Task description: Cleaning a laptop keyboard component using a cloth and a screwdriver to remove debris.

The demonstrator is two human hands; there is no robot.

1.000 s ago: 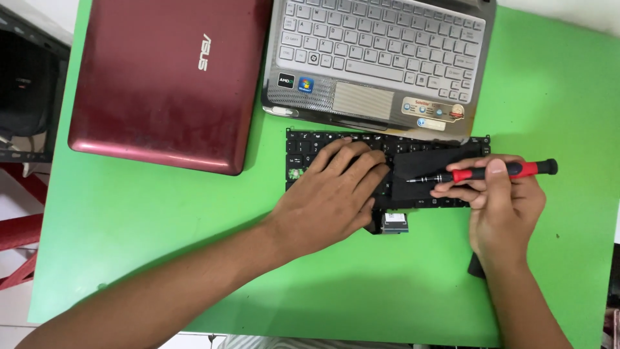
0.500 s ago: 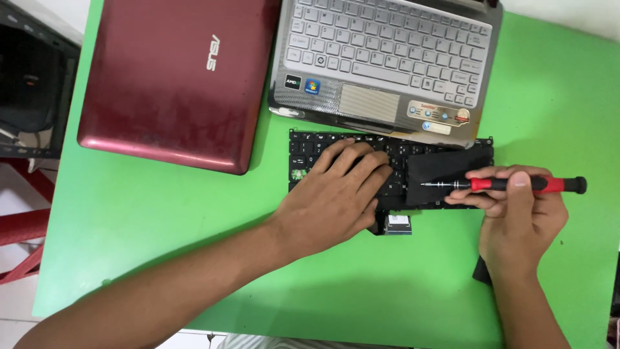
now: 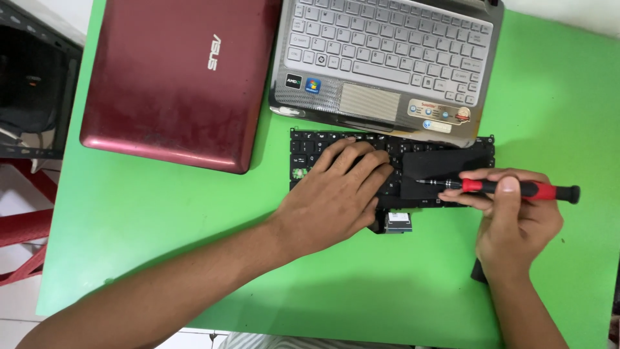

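A loose black keyboard [image 3: 445,161] lies on the green table [image 3: 161,220], just in front of an open silver laptop base [image 3: 387,61]. My left hand [image 3: 336,197] presses flat on the keyboard's left half, fingers spread. My right hand [image 3: 516,223] grips a red and black screwdriver [image 3: 510,188] held level, its metal tip pointing left over the keyboard's smooth black patch. A short ribbon connector [image 3: 398,222] sticks out from the keyboard's near edge.
A closed dark red laptop [image 3: 174,81] lies at the table's far left. Beyond the left edge are a black case [image 3: 32,90] and a red chair frame [image 3: 19,226]. A small dark object [image 3: 478,271] peeks out beside my right wrist.
My right hand has drawn the screwdriver a little to the right, so its tip has slid back along the black patch. The left hand stays pressed on the keyboard.
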